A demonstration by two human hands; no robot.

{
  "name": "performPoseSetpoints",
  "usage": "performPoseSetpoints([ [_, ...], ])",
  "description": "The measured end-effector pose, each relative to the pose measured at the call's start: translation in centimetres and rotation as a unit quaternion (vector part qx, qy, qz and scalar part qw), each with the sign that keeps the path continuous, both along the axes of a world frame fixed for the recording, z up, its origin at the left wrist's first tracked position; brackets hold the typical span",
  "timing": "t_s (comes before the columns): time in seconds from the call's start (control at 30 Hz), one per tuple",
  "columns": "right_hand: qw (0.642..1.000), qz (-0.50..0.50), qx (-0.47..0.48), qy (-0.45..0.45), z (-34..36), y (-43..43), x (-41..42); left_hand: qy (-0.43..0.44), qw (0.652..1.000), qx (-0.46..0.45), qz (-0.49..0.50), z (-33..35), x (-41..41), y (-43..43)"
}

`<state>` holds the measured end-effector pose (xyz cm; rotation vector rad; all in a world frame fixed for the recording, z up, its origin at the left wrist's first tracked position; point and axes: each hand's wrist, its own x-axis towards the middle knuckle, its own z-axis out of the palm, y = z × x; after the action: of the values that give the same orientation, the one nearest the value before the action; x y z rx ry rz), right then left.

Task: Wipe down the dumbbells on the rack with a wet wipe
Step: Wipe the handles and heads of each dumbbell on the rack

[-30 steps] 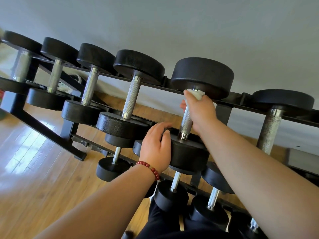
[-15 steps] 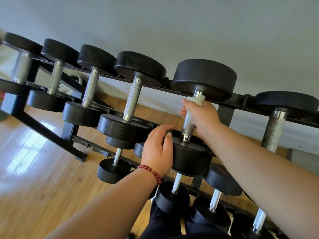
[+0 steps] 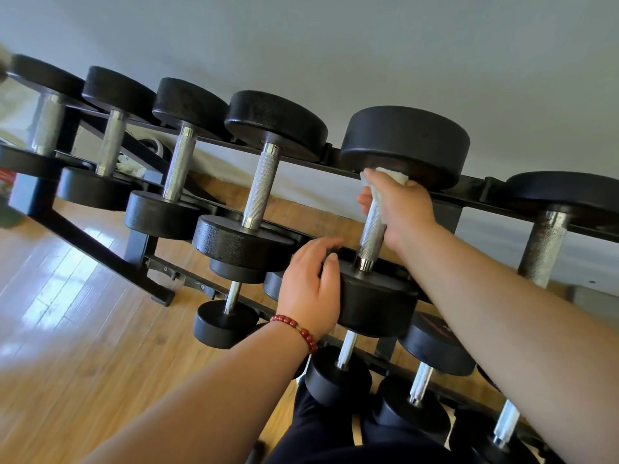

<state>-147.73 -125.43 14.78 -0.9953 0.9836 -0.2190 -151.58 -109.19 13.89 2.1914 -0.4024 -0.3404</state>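
Your right hand (image 3: 402, 209) is up at the top of the handle (image 3: 370, 236) of the fifth dumbbell (image 3: 405, 142) from the left on the upper row. Your fingers are wrapped round the bar, with the white wet wipe (image 3: 390, 175) bunched inside the grip. A corner of the wipe pokes out above your fist and touches the underside of the far black head. Below your fist the knurled metal is bare, right down to the near head.

Your left hand (image 3: 311, 289) cups the rim of that near head, fingers curled over its top edge and thumb on the side. There's a red bead bracelet (image 3: 296, 329) at the wrist.

The dumbbell sits tilted in the black rack (image 3: 87, 242), near head low toward you, far head up by the grey wall (image 3: 335, 45). Four more dumbbells line up to its left on the same row, and one sits to its right. Smaller ones sit on the row beneath, under your forearms. Wood floor (image 3: 67, 329) shows under the rack's legs on the left.
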Motion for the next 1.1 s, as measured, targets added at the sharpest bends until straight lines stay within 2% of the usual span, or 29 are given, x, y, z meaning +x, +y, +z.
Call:
performPoseSetpoints([
  [0.07,0.999,0.022,-0.020,0.017,-0.4,0.6,-0.6,0.000,1.000,0.001,-0.001,0.0,0.0,0.1],
  [0.2,0.984,0.166,-0.057,0.045,-1.5,1.0,-2.6,0.001,1.000,-0.005,-0.003,0.1,0.1,0.0],
  [0.33,0.986,0.158,-0.043,0.014,-1.2,0.7,-2.5,-0.002,1.000,-0.005,-0.002,0.0,0.1,0.1],
  [0.43,0.982,0.181,-0.040,0.026,-1.5,1.4,-3.1,-0.003,1.000,-0.006,-0.006,0.3,0.1,0.1],
  [0.6,0.934,0.330,-0.101,0.092,-1.2,0.9,-4.8,-0.003,1.000,-0.001,-0.005,0.2,0.0,0.0],
  [0.7,0.936,0.333,-0.047,0.103,-1.1,0.3,-4.9,-0.006,1.000,0.010,-0.008,0.1,0.0,0.0],
  [0.8,0.950,0.307,0.023,0.048,-1.4,-0.9,-5.6,-0.006,1.000,0.012,-0.006,0.2,0.0,0.0],
  [0.9,0.937,0.343,-0.050,0.035,-1.9,-1.7,-6.2,-0.007,1.000,0.016,-0.006,0.1,0.1,0.0],
  [1.1,0.898,0.396,-0.173,0.085,-2.4,0.0,-6.1,-0.012,1.000,0.013,-0.007,0.1,0.0,0.0],
])
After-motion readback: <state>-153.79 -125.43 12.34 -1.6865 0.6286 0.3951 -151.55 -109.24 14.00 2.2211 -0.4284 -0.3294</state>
